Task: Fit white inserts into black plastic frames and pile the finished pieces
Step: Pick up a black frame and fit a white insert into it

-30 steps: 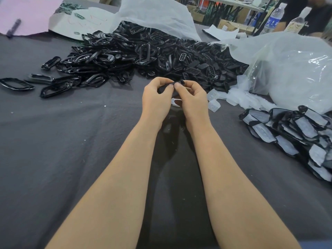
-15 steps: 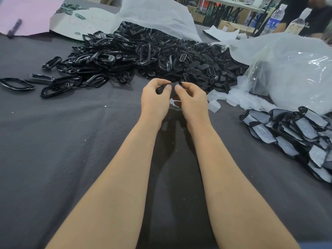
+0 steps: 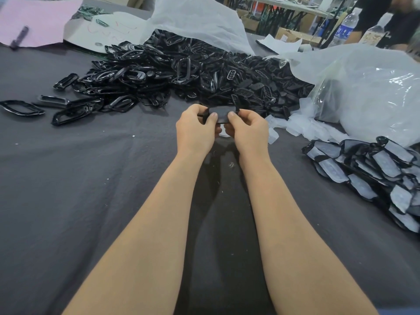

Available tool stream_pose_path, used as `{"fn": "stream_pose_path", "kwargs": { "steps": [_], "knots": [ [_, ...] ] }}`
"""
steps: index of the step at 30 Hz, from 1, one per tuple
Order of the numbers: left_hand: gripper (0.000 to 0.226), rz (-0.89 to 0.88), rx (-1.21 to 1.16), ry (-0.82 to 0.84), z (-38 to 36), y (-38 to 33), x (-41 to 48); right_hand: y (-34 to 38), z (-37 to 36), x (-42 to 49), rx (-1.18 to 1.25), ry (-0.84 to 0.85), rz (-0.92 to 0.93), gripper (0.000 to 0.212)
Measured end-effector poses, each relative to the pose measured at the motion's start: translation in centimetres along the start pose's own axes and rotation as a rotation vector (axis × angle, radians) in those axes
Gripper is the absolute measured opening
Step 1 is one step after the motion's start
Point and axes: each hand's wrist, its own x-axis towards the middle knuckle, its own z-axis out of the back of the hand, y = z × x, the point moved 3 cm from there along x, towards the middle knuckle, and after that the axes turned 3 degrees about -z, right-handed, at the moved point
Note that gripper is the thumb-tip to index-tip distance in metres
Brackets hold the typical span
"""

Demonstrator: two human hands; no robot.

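Thumbs first: the thumb of our left hand (image 3: 195, 130) and the thumb of our right hand (image 3: 247, 130) press side by side on the near face of a black piece (image 3: 221, 113). The other fingers (image 3: 200, 110) curl behind it, so both hands pinch it from either end, lifted just above the grey cloth (image 3: 91, 189). A sliver of white shows under the piece, between the palms. We cannot tell whether an insert is seated in it.

Out from the hands now. At twelve o'clock, running round to ten, sprawls the big heap of black frames (image 3: 181, 73), with a few strays lying loose at nine. At two o'clock, just beside our right hand, loose white inserts (image 3: 302, 127) spill from a clear plastic bag (image 3: 363, 92). At three to four o'clock lie the finished pieces (image 3: 375, 169), black rims round white centres, overlapping in a pile. Far out at ten o'clock, a pink sheet (image 3: 41, 17) with a pen (image 3: 19, 37) on it; far out at one o'clock, a water bottle (image 3: 345, 26).
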Motion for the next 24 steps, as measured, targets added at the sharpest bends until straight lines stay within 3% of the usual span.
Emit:
{"fn": "stream_pose_path", "kwargs": {
  "steps": [5,11,17,24],
  "knots": [
    [0.011,-0.01,0.086,-0.03,0.15,-0.22,-0.12,0.19,-0.48,-0.44,-0.117,0.06,0.061,0.015],
    [0.006,-0.002,0.05,0.0,-0.05,-0.33,-0.36,0.24,-0.4,-0.67,-0.047,0.045,0.071,0.025],
    [0.018,-0.027,0.118,0.0,-0.26,-0.25,-0.09,0.13,-0.42,-0.66,-0.018,0.048,0.058,0.024],
    [0.029,0.056,-0.001,0.003,-0.32,0.12,0.15,0.13,-0.43,-0.59,-0.041,0.047,0.065,0.021]
  ]
}}
